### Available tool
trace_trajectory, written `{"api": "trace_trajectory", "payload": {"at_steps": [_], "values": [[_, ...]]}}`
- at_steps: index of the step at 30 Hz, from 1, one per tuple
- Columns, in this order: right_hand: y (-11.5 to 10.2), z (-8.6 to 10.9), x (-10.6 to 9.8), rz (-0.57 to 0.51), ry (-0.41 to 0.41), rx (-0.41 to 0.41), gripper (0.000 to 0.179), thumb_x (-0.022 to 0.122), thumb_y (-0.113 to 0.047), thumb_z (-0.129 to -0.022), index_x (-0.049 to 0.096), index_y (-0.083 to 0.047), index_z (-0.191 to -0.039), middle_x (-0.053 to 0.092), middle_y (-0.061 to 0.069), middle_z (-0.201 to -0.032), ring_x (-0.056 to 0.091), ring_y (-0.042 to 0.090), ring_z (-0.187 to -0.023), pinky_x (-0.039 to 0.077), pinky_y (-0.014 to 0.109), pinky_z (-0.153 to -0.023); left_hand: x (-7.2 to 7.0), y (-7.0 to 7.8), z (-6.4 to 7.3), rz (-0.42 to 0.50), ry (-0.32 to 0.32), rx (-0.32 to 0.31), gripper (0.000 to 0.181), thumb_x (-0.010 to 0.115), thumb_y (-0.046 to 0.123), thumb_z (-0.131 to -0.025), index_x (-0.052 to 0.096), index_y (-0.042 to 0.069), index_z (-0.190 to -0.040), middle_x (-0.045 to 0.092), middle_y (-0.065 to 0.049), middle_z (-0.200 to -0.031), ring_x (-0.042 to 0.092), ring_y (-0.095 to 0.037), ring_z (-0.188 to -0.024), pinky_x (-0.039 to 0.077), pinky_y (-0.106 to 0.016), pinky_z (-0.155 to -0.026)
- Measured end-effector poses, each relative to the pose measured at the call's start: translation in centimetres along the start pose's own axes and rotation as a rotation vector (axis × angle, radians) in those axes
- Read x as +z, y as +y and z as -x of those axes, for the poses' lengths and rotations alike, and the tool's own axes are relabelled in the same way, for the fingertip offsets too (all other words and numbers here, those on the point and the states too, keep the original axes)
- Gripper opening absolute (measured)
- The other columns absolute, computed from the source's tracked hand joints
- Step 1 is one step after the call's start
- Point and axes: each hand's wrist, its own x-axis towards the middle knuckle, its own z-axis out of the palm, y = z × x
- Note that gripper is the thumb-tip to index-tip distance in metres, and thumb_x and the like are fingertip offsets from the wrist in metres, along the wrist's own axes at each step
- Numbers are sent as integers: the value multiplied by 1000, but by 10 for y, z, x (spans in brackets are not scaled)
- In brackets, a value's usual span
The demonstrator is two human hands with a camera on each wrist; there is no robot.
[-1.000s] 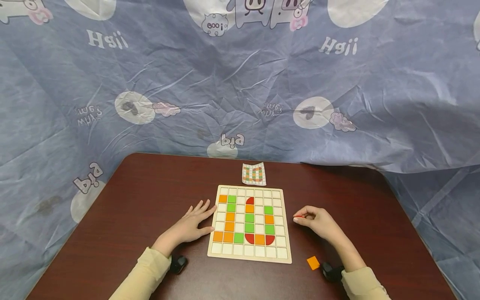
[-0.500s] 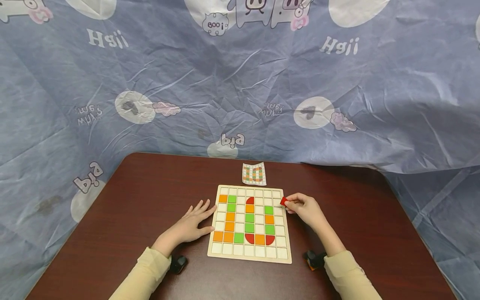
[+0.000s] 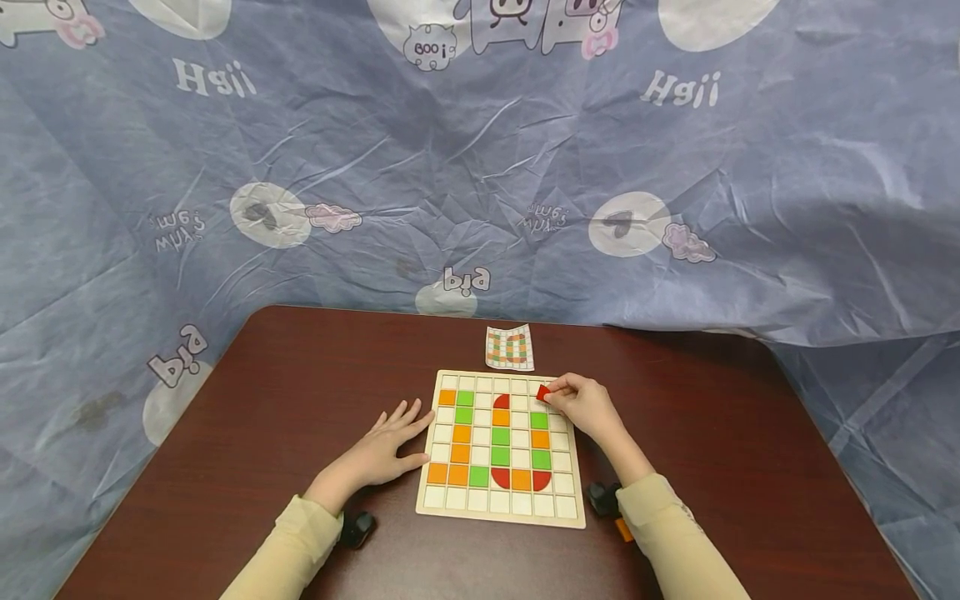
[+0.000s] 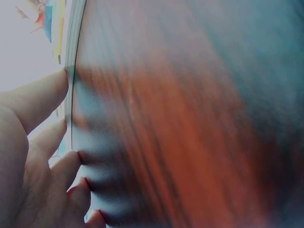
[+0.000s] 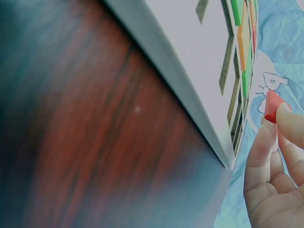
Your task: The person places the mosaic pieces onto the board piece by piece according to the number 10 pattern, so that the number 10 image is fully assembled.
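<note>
A pale wooden grid board (image 3: 498,500) lies mid-table with orange, green and red tiles set in some of its squares. My right hand (image 3: 588,408) pinches a small red tile (image 3: 543,393) between thumb and fingers over the board's upper right, just above a green tile (image 3: 539,420). In the right wrist view the red tile (image 5: 272,106) shows a flat face and a thick edge at the fingertips. My left hand (image 3: 381,450) lies with spread, straight fingers against the board's left edge; the left wrist view shows the fingertips (image 4: 61,90) at that edge.
Behind the board lies a small paper card (image 3: 509,348) printed with a coloured grid pattern. An orange tile (image 3: 624,530) rests on the dark table (image 3: 697,417), partly hidden by the right wrist camera (image 3: 602,498). A blue printed cloth (image 3: 480,167) hangs behind the table.
My right hand has carried the red tile from the table right of the board, up and leftward, to over the board's upper right squares. My left hand has stayed still.
</note>
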Motion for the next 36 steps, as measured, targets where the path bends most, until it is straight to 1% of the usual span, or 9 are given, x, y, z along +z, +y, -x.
{"api": "trace_trajectory", "payload": {"at_steps": [5, 10, 15, 20, 29, 36], "values": [[-2, -2, 3, 48, -33, 6, 10, 73, -16, -89, 70, -8, -94, 70, 6, -83, 61, 16, -72, 50, 26, -65, 0, 2, 0, 10, 0, 5, 68, 62, 36, -97, 32, 20, -156, 17, -14, -164, 9, -36, -153, 8, -60, -122], [-4, -3, 5, 97, -46, 5, 9, 74, -15, -88, 71, -8, -93, 71, 4, -82, 61, 13, -71, 50, 27, -67, -1, 2, 0, 6, 2, 3, 68, 62, 36, -97, 32, 20, -156, 17, -14, -164, 9, -36, -153, 8, -59, -122], [-7, -2, 7, 124, -44, -22, 7, 74, -14, -88, 73, -7, -90, 71, 3, -80, 60, 13, -69, 51, 29, -67, -1, 2, 0, 3, 1, 0, 68, 62, 36, -97, 32, 20, -156, 18, -14, -164, 9, -36, -153, 8, -59, -122], [-9, -3, 9, 181, -46, -47, 5, 74, -14, -87, 74, -9, -87, 69, 1, -76, 58, 12, -68, 49, 28, -65, 0, 2, 0, 8, -1, -1, 68, 63, 35, -97, 32, 20, -156, 17, -14, -164, 9, -37, -153, 8, -60, -122], [-18, -1, 12, 264, -8, -40, 9, 78, -12, -83, 71, -8, -81, 65, 1, -70, 55, 14, -65, 47, 28, -63, -1, 3, 0, 13, -2, -3, 68, 63, 34, -97, 32, 19, -156, 17, -15, -164, 9, -37, -153, 7, -60, -122], [-19, 1, 11, 320, -14, -61, 12, 79, -14, -83, 71, -9, -76, 63, 1, -68, 54, 16, -65, 46, 29, -62, -1, 3, 1, 11, -1, 3, 68, 63, 33, -97, 32, 19, -156, 17, -15, -164, 9, -37, -153, 8, -60, -122]]}}
